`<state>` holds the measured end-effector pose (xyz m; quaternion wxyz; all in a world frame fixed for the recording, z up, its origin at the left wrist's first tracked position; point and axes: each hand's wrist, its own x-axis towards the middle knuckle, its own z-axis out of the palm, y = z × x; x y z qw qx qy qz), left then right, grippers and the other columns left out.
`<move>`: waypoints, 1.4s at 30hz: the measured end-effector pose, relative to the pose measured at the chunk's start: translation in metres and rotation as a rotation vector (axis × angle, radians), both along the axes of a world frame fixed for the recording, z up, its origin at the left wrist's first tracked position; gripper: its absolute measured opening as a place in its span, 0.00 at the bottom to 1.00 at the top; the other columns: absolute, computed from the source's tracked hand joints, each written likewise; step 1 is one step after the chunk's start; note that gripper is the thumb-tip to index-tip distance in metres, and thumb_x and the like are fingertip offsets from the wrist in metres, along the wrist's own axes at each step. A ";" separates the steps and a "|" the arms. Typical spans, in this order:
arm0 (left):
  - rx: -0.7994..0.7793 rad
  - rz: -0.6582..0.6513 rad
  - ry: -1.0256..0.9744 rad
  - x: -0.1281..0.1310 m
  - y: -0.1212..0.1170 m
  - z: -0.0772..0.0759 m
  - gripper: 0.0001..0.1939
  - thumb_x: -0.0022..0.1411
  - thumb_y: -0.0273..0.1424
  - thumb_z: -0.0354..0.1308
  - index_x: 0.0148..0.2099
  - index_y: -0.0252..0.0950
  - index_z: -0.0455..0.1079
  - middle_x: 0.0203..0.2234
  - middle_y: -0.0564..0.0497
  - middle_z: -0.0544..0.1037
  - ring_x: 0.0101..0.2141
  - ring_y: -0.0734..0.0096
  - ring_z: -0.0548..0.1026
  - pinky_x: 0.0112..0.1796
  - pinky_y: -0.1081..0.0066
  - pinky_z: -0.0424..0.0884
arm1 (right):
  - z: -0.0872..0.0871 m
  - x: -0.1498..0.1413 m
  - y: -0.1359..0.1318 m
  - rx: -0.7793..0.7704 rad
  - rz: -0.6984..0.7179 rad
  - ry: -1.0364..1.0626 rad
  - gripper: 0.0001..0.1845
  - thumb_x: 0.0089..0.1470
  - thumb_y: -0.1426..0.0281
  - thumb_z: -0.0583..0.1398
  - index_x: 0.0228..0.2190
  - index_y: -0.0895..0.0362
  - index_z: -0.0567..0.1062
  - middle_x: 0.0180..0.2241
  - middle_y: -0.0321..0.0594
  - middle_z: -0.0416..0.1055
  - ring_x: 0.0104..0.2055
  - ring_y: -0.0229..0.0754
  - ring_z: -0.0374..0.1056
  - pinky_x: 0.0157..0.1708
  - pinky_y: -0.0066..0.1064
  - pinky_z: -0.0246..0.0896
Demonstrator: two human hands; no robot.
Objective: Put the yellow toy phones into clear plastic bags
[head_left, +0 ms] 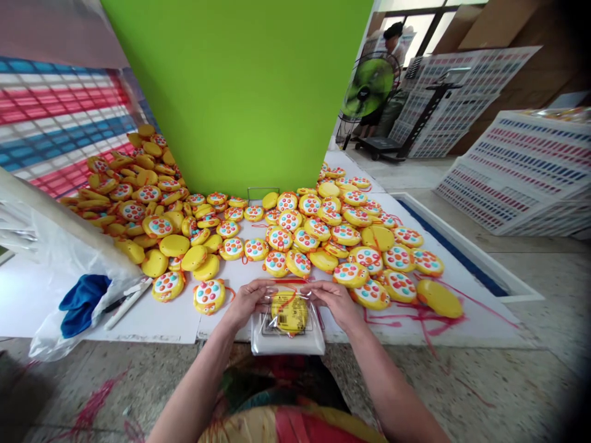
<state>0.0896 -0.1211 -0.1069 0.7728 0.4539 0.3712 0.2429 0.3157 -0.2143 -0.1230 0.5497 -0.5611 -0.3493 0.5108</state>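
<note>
Between my two hands is a clear plastic bag (pixel 265 326) with a round yellow toy (pixel 290 312) in it, its printed back facing up and an orange cord lying across it. My left hand (pixel 250 300) pinches the bag's upper left edge. At the upper right edge, my right hand (pixel 333 301) grips the same bag with its fingers closed. Beneath lies a stack of clear bags (pixel 289 346) at the table's front edge. Just beyond my hands, many yellow toys with white faces and coloured buttons (pixel 277 263) are spread out, some face down.
A tall green panel (pixel 249 92) rises behind the toys. Toys are heaped at the left (pixel 133 184). A blue cloth (pixel 83 304) and a white-handled cutter (pixel 129 303) lie at the front left. Pink cords (pixel 429 317) trail at the right. Beyond stand white crates (pixel 517 172), a fan (pixel 369 86) and a person (pixel 392 46).
</note>
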 end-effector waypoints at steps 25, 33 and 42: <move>0.463 0.012 0.322 0.013 -0.018 -0.001 0.13 0.58 0.30 0.55 0.46 0.36 0.61 0.36 0.49 0.74 0.34 0.69 0.75 0.33 0.68 0.73 | 0.055 0.061 0.005 0.334 -0.673 -0.320 0.29 0.53 0.60 0.58 0.55 0.53 0.62 0.44 0.45 0.72 0.42 0.44 0.72 0.41 0.41 0.68; 1.152 -0.245 1.016 0.041 -0.034 0.006 0.10 0.62 0.31 0.56 0.46 0.37 0.65 0.42 0.44 0.71 0.39 0.62 0.74 0.36 0.66 0.70 | 0.029 0.025 0.035 0.317 -0.334 -0.740 0.24 0.53 0.60 0.59 0.51 0.54 0.67 0.50 0.48 0.69 0.51 0.50 0.66 0.51 0.47 0.62; 1.427 -0.134 1.159 0.043 -0.032 -0.003 0.11 0.62 0.38 0.55 0.41 0.35 0.67 0.37 0.44 0.70 0.42 0.55 0.66 0.43 0.56 0.62 | -0.021 -0.018 0.061 0.225 -0.127 -1.293 0.29 0.49 0.76 0.56 0.54 0.56 0.63 0.49 0.51 0.67 0.53 0.55 0.61 0.52 0.49 0.58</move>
